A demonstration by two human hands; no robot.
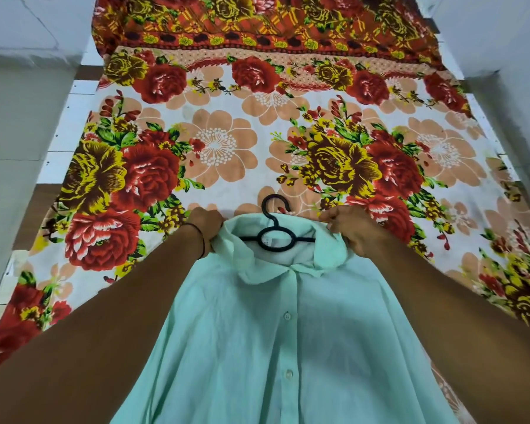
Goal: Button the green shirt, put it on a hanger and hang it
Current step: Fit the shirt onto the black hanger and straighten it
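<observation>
Floral bedsheet (221,142) spreads beneath the green shirt (257,332), buttoned over a black hanger (274,231). Both hands, left (205,223) and right (346,224), pinch its shoulders; soft, light cloth, best lifted by the hook.

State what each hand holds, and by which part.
Both hold the green shirt by its shoulders, either side of the collar: left hand grips one, right hand pinches the other.

Frame is showing: 1 green shirt (242,332) | 1 black hanger (260,239) | 2 white buttons (286,315) | 2 hands: left hand (207,224), right hand (349,231) | 1 floral sheet (214,142)
</observation>
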